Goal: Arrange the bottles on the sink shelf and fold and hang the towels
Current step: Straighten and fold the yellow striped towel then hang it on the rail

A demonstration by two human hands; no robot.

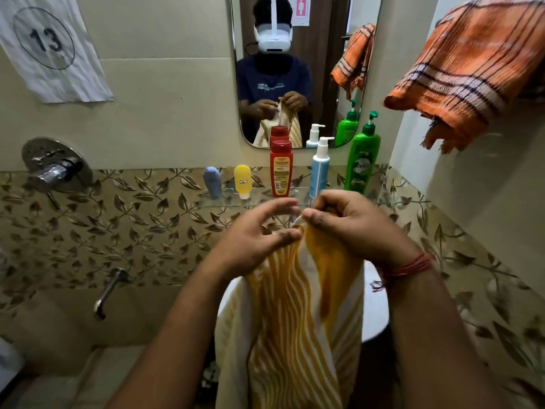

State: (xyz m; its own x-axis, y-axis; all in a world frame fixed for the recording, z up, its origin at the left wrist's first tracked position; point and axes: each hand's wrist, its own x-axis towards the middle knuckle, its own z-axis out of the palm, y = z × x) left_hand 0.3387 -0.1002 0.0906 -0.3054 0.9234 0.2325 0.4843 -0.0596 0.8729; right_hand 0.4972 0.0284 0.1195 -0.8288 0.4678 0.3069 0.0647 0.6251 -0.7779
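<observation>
Head view shows me both hands up near the shelf. My right hand [351, 222] pinches the top edge of the yellow striped towel [295, 320]; my left hand [253, 234] holds it loosely, fingers half curled. I think the corners could slip, or the towel could knock the red bottle [281, 172] just behind.

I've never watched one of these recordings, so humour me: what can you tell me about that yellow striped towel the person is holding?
The yellow striped towel is soft cloth with wavy yellow and cream stripes and a plainer cream edge. It hangs loosely, bunched and creased, in front of the person, below the glass shelf. The right hand pinches its top edge; the left hand touches it just beside, fingers curled at the cloth. Its lower end runs out of view. The mirror shows it too.
</observation>
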